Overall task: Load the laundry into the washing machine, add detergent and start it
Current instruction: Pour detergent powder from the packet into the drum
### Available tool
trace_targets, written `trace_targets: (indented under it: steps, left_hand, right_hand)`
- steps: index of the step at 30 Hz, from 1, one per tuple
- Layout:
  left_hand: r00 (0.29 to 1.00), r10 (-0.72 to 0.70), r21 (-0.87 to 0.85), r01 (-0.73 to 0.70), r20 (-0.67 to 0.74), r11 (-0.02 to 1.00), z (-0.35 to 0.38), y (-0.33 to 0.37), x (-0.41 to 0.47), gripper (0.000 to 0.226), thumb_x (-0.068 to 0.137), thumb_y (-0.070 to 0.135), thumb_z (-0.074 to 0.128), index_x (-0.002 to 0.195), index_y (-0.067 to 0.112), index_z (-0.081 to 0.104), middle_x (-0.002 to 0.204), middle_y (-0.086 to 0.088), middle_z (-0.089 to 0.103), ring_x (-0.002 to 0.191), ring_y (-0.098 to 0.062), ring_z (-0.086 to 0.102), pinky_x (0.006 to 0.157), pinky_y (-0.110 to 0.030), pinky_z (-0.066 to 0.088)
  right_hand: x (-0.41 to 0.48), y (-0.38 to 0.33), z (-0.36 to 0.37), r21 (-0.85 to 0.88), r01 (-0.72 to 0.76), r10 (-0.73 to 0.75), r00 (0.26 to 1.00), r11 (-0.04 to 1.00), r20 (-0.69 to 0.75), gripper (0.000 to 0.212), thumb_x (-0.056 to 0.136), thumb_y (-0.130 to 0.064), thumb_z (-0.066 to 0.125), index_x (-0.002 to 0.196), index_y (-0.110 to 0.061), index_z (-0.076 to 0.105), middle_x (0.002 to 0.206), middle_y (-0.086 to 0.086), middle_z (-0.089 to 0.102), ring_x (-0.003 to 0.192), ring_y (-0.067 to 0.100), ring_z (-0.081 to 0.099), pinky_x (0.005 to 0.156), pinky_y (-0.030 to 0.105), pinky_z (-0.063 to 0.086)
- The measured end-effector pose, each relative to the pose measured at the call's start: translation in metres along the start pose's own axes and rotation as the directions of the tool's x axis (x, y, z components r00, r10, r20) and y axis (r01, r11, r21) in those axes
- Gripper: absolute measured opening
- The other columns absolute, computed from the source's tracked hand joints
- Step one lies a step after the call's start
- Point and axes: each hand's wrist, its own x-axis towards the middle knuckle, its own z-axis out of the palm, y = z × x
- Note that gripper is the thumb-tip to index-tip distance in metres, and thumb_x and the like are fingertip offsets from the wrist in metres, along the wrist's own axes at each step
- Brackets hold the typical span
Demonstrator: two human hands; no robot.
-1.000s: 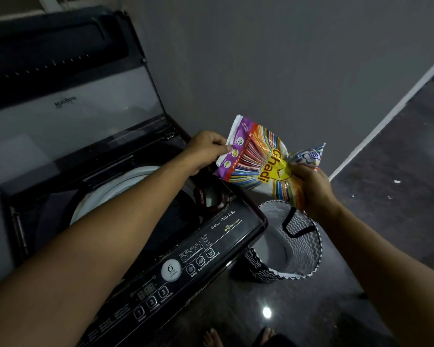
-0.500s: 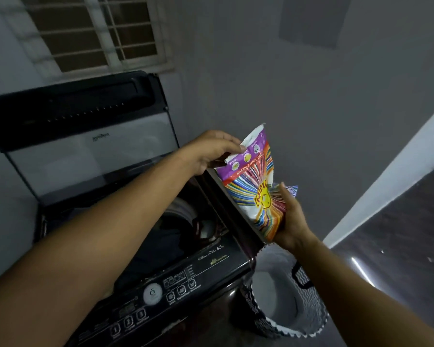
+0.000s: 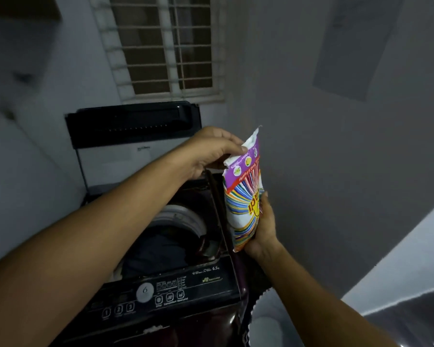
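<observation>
While fingers (image 3: 232, 144) pinch packet (image 3: 242, 209), panel (image 3: 211, 288) marked 6.5

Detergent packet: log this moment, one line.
left hand: pinches packet top | right hand: holds packet base | lid: open | drum: loaded

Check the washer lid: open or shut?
Open: the lid stands raised behind the drum, with dark laundry visible inside.

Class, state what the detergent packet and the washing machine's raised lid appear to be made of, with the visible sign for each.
The detergent packet looks like glossy printed plastic film: creased, ragged top. The raised lid seems dark plastic framing a smooth pale panel, perhaps glass.
</observation>
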Motion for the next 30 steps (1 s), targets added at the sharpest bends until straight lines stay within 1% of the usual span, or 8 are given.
trace_targets:
  steps: [5, 8, 11, 14, 16, 19, 24, 30]
  left_hand:
    - [0.989, 0.029, -0.033, -0.034, -0.142, 0.999, -0.018, -0.009, -0.019, 0.006, 0.084, 0.010, 0.074, 0.089, 0.010, 0.073, 0.076, -0.006, 0.076, 0.063, -0.011, 0.069, 0.061, -0.019, 0.054]
    - [0.980, 0.035, -0.015, -0.038, -0.196, 0.999, -0.037, -0.014, -0.031, 0.010, 0.082, 0.014, 0.077, 0.090, 0.010, 0.074, 0.092, -0.009, 0.077, 0.076, -0.014, 0.071, 0.078, -0.029, 0.055]
    - [0.980, 0.026, -0.042, -0.035, -0.199, 0.999, -0.055, -0.013, -0.052, 0.015, 0.083, 0.015, 0.076, 0.096, 0.009, 0.075, 0.084, -0.009, 0.077, 0.069, -0.012, 0.070, 0.071, -0.024, 0.056]
    - [0.962, 0.053, -0.052, -0.069, -0.269, 0.996, -0.071, -0.011, -0.074, 0.012, 0.083, 0.015, 0.076, 0.094, 0.010, 0.074, 0.077, -0.005, 0.076, 0.064, -0.009, 0.069, 0.064, -0.020, 0.054]
    - [0.938, 0.059, -0.112, -0.103, -0.341, 0.988, -0.086, -0.011, -0.087, 0.012, 0.084, 0.018, 0.075, 0.094, 0.011, 0.076, 0.080, -0.006, 0.076, 0.068, -0.011, 0.068, 0.066, -0.022, 0.052]
    - [0.954, 0.078, -0.132, -0.120, -0.289, 0.984, -0.107, -0.008, -0.113, 0.032, 0.092, 0.041, 0.065, 0.107, 0.015, 0.076, 0.095, -0.003, 0.074, 0.079, -0.012, 0.063, 0.066, -0.021, 0.048]
    - [0.964, 0.095, -0.135, -0.132, -0.248, 0.982, -0.134, -0.022, -0.171, 0.055, 0.093, 0.065, 0.043, 0.113, 0.022, 0.071, 0.099, 0.004, 0.074, 0.091, -0.009, 0.067, 0.094, -0.036, 0.051]
    - [0.927, 0.201, -0.106, -0.245, -0.318, 0.964, -0.150, -0.073, -0.233, 0.032, 0.092, 0.024, 0.069, 0.122, 0.013, 0.065, 0.115, -0.001, 0.074, 0.106, -0.016, 0.070, 0.094, -0.034, 0.055]
  right_hand:
    - [0.008, 0.024, 0.020, 0.004, -0.099, 0.099, 0.993, 0.995, 0.059, 0.071, 0.098, -0.069, 0.034, 0.138, -0.017, 0.061, 0.125, 0.009, 0.070, 0.102, 0.028, 0.072, 0.086, 0.041, 0.058]
    - [0.017, 0.041, 0.030, -0.024, -0.100, 0.102, 0.990, 0.995, 0.097, 0.069, 0.098, -0.069, 0.035, 0.139, -0.019, 0.061, 0.131, 0.007, 0.067, 0.109, 0.028, 0.069, 0.103, 0.046, 0.050]
    - [0.026, 0.060, 0.038, -0.053, -0.099, 0.105, 0.986, 0.994, 0.128, 0.068, 0.096, -0.069, 0.040, 0.140, -0.020, 0.059, 0.140, 0.007, 0.062, 0.129, 0.032, 0.058, 0.117, 0.052, 0.035]
    - [0.030, 0.077, 0.052, -0.079, -0.107, 0.118, 0.983, 0.991, 0.139, 0.071, 0.093, -0.072, 0.044, 0.141, -0.023, 0.058, 0.145, 0.007, 0.057, 0.133, 0.032, 0.054, 0.117, 0.051, 0.036]
    - [0.026, 0.087, 0.068, -0.091, -0.124, 0.136, 0.981, 0.988, 0.135, 0.070, 0.094, -0.071, 0.042, 0.139, -0.021, 0.060, 0.139, 0.005, 0.062, 0.118, 0.029, 0.064, 0.107, 0.045, 0.047]
    - [0.014, 0.101, 0.091, -0.058, -0.119, 0.125, 0.984, 0.991, 0.128, 0.068, 0.096, -0.069, 0.040, 0.138, -0.021, 0.062, 0.135, 0.005, 0.065, 0.105, 0.026, 0.069, 0.093, 0.039, 0.052]
    - [-0.008, 0.134, 0.130, -0.032, -0.110, 0.113, 0.985, 0.993, 0.131, 0.068, 0.096, -0.069, 0.035, 0.137, -0.023, 0.063, 0.138, 0.005, 0.063, 0.124, 0.030, 0.061, 0.111, 0.044, 0.044]
    - [-0.051, 0.184, 0.183, 0.016, -0.138, 0.130, 0.959, 0.990, 0.252, 0.072, 0.098, -0.067, 0.029, 0.138, -0.017, 0.061, 0.138, 0.014, 0.062, 0.131, 0.036, 0.055, 0.118, 0.049, 0.035]
